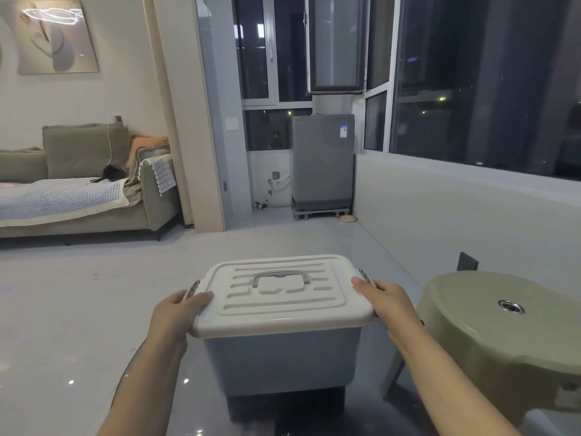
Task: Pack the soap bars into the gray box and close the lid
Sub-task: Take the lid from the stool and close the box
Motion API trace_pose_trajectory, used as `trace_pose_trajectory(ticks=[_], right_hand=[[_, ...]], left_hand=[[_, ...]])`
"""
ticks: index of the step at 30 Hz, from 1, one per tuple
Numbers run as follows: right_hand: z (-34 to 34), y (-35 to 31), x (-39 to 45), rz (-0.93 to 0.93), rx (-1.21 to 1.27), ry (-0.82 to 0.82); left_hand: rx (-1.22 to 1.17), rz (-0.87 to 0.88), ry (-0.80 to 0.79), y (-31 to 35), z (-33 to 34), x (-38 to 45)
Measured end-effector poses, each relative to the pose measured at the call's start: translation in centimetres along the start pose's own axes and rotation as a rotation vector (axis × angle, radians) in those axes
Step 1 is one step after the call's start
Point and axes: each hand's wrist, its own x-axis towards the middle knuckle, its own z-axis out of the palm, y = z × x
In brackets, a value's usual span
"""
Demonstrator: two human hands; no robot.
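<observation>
While both arms reach forward, the left hand (176, 313) and right hand (382, 298) grip the gray box's (283, 360) lid (283, 297) edges.

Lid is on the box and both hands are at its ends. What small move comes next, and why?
Probably press the side latches shut. The white lid sits on the gray box, the left hand and right hand grip its ends, and both gray latches appear flipped up.

A single wide-angle head-worn camera is looking forward and down from standing height, sitting close above the white-lidded gray plastic box (283, 325) at frame centre, while taking in the pale glossy tiled floor (78, 309) and dark windows (471, 83) farther off.
</observation>
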Motion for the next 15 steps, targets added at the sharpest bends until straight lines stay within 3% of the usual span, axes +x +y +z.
trace_pose_trajectory(ticks=[5,15], right_hand=[[0.5,-0.6,-0.3,-0.031,-0.095,-0.058],[1.3,-0.4,-0.4,-0.11,-0.134,0.081]], left_hand=[[0.052,-0.019,-0.038,0.3,0.6,0.3],[0.423,0.265,0.045,0.4,1.1,-0.1]])
